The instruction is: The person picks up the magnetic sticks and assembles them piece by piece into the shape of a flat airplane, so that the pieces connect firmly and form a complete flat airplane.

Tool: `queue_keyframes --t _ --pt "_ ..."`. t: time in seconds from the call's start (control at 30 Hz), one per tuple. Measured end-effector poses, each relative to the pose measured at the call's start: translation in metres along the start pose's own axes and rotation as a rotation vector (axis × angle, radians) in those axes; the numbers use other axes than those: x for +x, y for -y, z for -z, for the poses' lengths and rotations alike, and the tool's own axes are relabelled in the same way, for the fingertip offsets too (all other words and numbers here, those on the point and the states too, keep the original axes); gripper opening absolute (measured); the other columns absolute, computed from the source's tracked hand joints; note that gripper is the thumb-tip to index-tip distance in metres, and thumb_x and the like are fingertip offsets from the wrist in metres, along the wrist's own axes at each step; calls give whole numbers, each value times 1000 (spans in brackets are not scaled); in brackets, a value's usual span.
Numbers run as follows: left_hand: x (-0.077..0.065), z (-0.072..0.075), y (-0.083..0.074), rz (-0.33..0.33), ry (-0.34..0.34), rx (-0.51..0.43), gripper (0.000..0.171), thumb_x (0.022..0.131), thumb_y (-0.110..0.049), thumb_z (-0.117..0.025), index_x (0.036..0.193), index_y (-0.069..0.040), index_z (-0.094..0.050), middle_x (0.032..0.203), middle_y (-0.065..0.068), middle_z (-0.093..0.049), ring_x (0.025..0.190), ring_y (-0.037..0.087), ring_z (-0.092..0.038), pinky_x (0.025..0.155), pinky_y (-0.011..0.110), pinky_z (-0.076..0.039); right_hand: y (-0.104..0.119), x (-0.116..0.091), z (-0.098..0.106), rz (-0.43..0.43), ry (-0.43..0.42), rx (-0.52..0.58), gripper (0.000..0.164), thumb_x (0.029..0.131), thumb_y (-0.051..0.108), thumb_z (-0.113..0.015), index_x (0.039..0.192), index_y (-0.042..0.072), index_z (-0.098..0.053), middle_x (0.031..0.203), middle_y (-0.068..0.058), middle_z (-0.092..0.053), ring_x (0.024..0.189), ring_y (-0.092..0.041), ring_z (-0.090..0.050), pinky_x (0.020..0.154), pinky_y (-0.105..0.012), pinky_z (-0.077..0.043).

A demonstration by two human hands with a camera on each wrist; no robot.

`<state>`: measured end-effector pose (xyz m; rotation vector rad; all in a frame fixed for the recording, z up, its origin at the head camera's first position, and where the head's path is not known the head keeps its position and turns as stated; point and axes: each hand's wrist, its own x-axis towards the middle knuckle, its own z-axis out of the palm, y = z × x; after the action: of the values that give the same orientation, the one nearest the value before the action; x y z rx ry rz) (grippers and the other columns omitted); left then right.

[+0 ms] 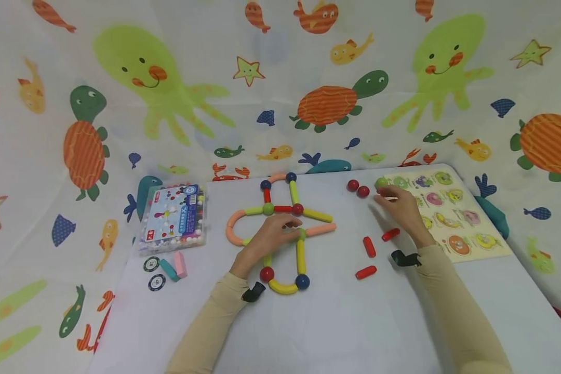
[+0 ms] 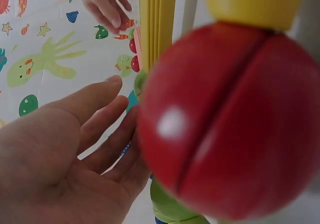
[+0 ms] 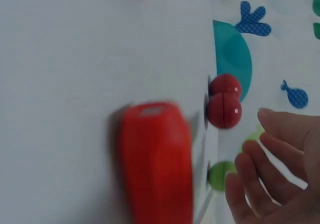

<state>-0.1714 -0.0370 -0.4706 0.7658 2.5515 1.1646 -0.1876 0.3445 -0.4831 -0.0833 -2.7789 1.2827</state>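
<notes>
Here, a figure of magnetic rods and balls (image 1: 280,228) lies flat near the middle of the white table (image 1: 308,322), its loops built from yellow, orange, red and green pieces. The person's left hand (image 1: 272,234) rests on the figure's middle, fingers extended and relaxed over a green joint; its grip closes on nothing. The right hand (image 1: 401,208) reaches toward a green ball (image 1: 381,183) at the far edge of the table, fingers loosely spread, and whether they pinch anything there cannot be told. Two red balls (image 1: 358,188) sit just beside it, touching each other, and three loose red rods (image 1: 371,249) lie between the hands. A wooden peg puzzle (image 1: 449,218) lies under the right hand, a clear parts box (image 1: 174,217) well to the left. The likely mishap: round balls so near the edge could roll off if nudged, and pressure from the resting left hand could pull the magnetic joints apart.
</notes>
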Motion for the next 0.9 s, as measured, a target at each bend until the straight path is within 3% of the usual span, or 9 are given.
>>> queue_keyframes --t 0.27,0.53,0.63,0.77,0.9 --pt "5 -1 -4 -13 35 1 35 97 -20 -70 129 -7 -66 125 9 -69 116 23 -61 103 40 -52 15 31 -19 -108 44 -27 58 99 38 -66 145 6 -52 142 -21 -55 128 -39 -51 107 -56 -45" --pt "7 -3 -2 -23 52 37 31 97 -20 -70 125 -6 -68 123 7 -70 115 21 -62 102 37 -52 17 36 -34 -89 66 -72 51 100 30 -66 141 3 -54 136 -22 -57 121 -37 -54 105 -52 -47" --pt "7 -2 -2 -18 63 32 32 98 -21 -69 126 -6 -68 123 7 -69 115 21 -62 103 38 -52 23 31 -32 -59 46 -83 51 100 32 -65 141 4 -53 136 -21 -58 122 -37 -55 104 -53 -48" --pt "7 -1 -3 -15 70 22 33 98 -20 -69 127 -6 -67 125 8 -68 116 23 -62 103 39 -52 36 18 -27 43 19 -63 52 99 39 -65 140 7 -56 133 -17 -62 120 -34 -57 102 -52 -49" --pt "8 -2 -3 -17 76 16 34 98 -20 -68 128 -5 -66 126 10 -68 118 25 -62 104 40 -51 49 -1 -27 129 56 -52 51 98 40 -67 137 9 -59 127 -14 -66 114 -30 -62 98 -47 -53"
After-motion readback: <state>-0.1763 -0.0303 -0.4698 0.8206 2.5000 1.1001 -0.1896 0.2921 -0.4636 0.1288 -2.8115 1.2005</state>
